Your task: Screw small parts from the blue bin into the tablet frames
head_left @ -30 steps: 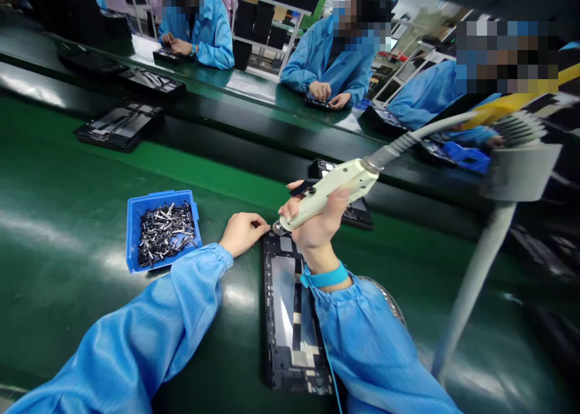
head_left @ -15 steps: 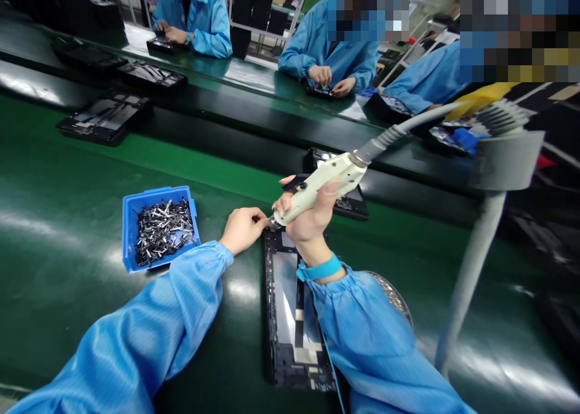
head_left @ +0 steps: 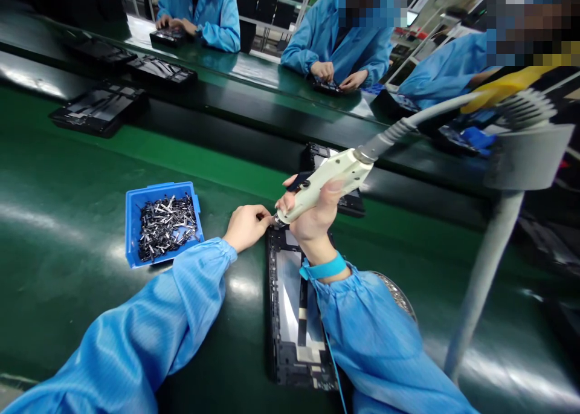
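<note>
My right hand (head_left: 315, 220) is wrapped around a cream-coloured electric screwdriver (head_left: 339, 173), which slants down to the left. Its tip meets the far left corner of an opened tablet (head_left: 286, 293) lying on the green bench. At that same corner, the thumb and forefinger of my left hand (head_left: 247, 228) are pinched together beside the tip; what they hold, if anything, is hidden. A blue bin (head_left: 130, 223) of small black and silver parts (head_left: 167, 226) stands left of my left hand. Partly behind my right sleeve is a round dish (head_left: 403, 299) of tiny metal pieces, probably screws.
A grey stand (head_left: 492, 269) rises at the right, with the screwdriver's cable (head_left: 435, 113) passing near its top. Another tablet (head_left: 351, 203) lies beyond my right hand, and one more (head_left: 97, 107) at the far left. Several co-workers in blue coats (head_left: 338, 45) sit across the bench.
The whole view has shifted slightly. Both hands and the screwdriver stay at the same corner of the tablet, in nearly the same pose.
</note>
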Demonstrator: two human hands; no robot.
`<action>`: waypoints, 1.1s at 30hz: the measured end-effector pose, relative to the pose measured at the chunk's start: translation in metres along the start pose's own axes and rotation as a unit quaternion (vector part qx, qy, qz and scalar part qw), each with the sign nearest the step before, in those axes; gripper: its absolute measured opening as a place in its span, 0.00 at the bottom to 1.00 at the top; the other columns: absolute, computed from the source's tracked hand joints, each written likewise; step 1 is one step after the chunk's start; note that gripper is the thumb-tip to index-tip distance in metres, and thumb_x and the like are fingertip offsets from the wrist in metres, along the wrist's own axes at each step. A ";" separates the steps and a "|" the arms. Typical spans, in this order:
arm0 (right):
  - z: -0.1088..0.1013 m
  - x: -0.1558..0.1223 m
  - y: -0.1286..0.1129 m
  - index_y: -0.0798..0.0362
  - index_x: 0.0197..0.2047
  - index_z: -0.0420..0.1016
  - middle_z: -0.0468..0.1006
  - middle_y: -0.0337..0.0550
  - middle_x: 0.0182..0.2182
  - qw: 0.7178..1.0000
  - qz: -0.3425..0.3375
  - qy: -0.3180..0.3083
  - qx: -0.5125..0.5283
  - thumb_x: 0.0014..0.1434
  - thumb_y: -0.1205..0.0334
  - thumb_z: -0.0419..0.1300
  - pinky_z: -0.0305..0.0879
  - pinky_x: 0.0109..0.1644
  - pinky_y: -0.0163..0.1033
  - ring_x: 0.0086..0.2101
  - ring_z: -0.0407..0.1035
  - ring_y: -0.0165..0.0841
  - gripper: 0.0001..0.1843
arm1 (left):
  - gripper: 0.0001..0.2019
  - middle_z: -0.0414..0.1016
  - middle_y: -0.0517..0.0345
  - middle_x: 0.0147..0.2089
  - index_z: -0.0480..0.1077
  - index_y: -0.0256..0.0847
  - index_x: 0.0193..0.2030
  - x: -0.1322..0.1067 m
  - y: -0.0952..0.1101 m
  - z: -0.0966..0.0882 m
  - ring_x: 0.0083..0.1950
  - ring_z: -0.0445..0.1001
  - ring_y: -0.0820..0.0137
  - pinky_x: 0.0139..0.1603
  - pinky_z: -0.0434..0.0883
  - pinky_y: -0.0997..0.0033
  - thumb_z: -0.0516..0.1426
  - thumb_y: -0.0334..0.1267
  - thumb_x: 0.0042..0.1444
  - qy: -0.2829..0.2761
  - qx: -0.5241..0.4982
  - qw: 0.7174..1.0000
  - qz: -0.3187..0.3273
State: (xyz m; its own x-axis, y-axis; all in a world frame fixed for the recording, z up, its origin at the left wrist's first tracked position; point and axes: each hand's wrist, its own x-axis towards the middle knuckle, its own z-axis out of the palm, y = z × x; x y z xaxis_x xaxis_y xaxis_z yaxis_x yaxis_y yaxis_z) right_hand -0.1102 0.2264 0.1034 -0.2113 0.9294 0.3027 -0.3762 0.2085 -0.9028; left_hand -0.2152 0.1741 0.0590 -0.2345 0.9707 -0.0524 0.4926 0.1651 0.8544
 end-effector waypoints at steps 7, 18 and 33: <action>0.006 0.000 0.004 0.48 0.29 0.76 0.62 0.30 0.12 1.000 0.025 0.009 0.017 0.47 0.16 0.60 0.66 0.19 0.42 0.13 0.56 0.29 0.40 | 0.06 0.78 0.62 0.27 0.82 0.37 0.33 0.001 -0.004 0.001 0.29 0.69 0.72 0.34 0.60 0.73 0.63 0.29 0.60 0.004 -0.017 1.000 0.012; -0.022 -0.007 -0.082 0.44 0.34 0.78 0.58 0.32 0.14 0.995 -0.064 0.000 0.082 0.42 0.13 0.57 0.58 0.21 0.44 0.15 0.55 0.34 0.41 | 0.07 0.80 0.55 0.32 0.78 0.37 0.34 0.001 -0.007 -0.007 0.34 0.78 0.65 0.41 0.74 0.67 0.60 0.33 0.64 0.032 0.056 0.997 0.049; -0.196 -0.106 -0.148 0.38 0.28 0.87 0.54 0.44 0.10 0.975 -0.081 0.201 -0.048 0.42 0.14 0.55 0.49 0.23 0.52 0.15 0.53 0.38 0.38 | 0.38 0.54 0.43 0.80 0.65 0.45 0.76 -0.160 0.011 0.082 0.79 0.54 0.32 0.71 0.64 0.19 0.65 0.55 0.63 -0.052 0.490 0.830 0.262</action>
State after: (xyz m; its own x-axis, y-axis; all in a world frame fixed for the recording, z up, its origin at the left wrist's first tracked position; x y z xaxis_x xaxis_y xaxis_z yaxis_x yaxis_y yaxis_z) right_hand 0.1443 0.1565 0.1447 0.2217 0.9219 0.3177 -0.2842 0.3727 -0.8833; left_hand -0.1035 0.0347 0.0347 0.2759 0.9554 0.1052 0.9609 -0.2715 -0.0542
